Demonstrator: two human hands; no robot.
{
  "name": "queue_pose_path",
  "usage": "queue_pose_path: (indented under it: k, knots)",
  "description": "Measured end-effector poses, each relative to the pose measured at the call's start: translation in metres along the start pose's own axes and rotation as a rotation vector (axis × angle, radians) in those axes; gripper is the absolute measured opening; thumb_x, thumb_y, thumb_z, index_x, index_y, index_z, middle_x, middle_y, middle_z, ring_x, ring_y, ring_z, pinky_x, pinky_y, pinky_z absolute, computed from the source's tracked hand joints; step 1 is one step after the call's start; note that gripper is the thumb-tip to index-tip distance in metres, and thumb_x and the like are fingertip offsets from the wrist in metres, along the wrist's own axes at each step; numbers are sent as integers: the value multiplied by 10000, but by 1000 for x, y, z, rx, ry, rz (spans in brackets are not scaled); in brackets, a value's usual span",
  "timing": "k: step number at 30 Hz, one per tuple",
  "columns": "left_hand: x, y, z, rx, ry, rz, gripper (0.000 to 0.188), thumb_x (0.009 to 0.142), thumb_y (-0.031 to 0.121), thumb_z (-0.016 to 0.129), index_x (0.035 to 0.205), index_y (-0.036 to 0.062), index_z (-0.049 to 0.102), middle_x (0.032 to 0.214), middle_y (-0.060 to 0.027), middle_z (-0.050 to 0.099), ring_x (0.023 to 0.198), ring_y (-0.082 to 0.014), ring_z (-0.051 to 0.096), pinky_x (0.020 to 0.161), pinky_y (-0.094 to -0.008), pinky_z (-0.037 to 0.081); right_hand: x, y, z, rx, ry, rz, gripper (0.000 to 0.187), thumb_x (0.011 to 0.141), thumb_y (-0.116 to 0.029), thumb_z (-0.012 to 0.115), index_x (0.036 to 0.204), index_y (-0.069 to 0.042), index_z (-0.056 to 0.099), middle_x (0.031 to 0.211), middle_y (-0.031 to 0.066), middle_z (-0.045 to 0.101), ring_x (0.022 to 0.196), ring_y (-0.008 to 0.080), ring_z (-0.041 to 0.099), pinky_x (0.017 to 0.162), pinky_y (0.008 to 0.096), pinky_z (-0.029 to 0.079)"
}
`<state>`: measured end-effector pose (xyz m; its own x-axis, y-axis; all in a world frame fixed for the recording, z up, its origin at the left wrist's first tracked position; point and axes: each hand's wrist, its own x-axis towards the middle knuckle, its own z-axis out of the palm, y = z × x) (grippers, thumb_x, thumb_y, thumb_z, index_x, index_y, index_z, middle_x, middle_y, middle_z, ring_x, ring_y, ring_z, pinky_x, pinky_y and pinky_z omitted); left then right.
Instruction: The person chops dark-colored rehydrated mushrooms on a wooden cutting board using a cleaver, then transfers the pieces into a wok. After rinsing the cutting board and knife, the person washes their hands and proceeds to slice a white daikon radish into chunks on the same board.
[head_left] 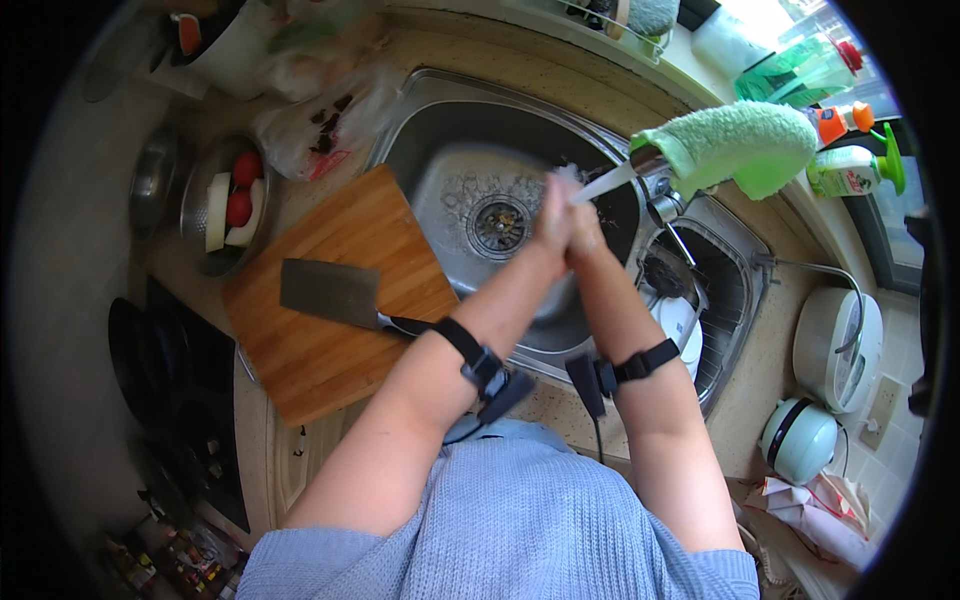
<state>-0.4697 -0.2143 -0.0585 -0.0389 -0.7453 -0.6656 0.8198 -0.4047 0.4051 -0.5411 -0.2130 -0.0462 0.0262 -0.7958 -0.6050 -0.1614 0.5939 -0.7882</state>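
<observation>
My left hand (550,218) and my right hand (587,236) are pressed together over the sink (440,160). A stream of water (606,183) runs onto them from the tap (646,160), and splashes show around the fingers. Motion smears both hands, so the fingers cannot be made out. Nothing held is visible in either one. Below them, the drain strainer (499,226) has bits of food scraps in it. Left of the sink lies a wooden cutting board (310,370), its corner over the sink's edge. A cleaver (330,290) rests on it, black handle toward my left forearm.
A green towel (745,145) drapes over the tap. A metal bowl (190,225) holds red tomatoes and pale vegetable pieces, near a plastic bag (340,120). White dishes (680,325) sit in the right basin. A pump bottle (850,172) stands at the back right; a stove (190,400) is at left.
</observation>
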Motion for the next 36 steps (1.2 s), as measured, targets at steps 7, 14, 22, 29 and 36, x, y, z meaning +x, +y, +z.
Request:
queue_pose_path:
  k: [7, 14, 22, 29, 36]
  knots:
    - [-14, -17, 15, 118, -260, 29, 867, 857, 741, 322, 1424, 85, 354, 1424, -169, 373, 1341, -305, 316, 1076, -441, 257, -7, -12, 17, 200, 42, -141, 454, 947, -479, 431, 1088, -58, 523, 848, 116, 579, 827, 290, 566, 726, 435, 437]
    - [-2, -16, 9, -288, -266, -174, 482, 1001, 372, 280, 1248, 23, 503, 1263, -205, 549, 1211, -361, 486, 1066, -459, 339, 14, -4, -18, 154, 316, -290, 330, 883, -279, 604, 1025, 19, 618, 904, 83, 665, 746, 249, 645, 676, 364, 520]
    - [-4, -19, 39, -3, -102, -32, 399, 929, 388, 487, 1132, 63, 596, 1051, -253, 639, 941, -345, 644, 820, -419, 522, -14, 36, 7, 1288, -336, -91, 490, 880, -547, 506, 1141, -131, 508, 1060, 121, 516, 932, 299, 484, 789, 475, 429]
    - [0, 4, 22, 1784, -79, 1094, 247, 874, 284, 582, 1053, 123, 639, 905, -105, 660, 888, -314, 625, 849, -410, 477, -9, 9, 3, 1373, -178, 73, 351, 983, -392, 415, 1068, -95, 581, 944, 98, 637, 844, 279, 629, 821, 425, 521]
    - [-30, 18, 2, -29, -202, -82, 512, 955, 559, 383, 1242, 160, 527, 1190, -56, 583, 1121, -212, 535, 930, -421, 436, 37, -33, 16, 972, -238, 146, 244, 933, -281, 530, 818, -68, 558, 692, 69, 534, 615, 178, 537, 544, 282, 468]
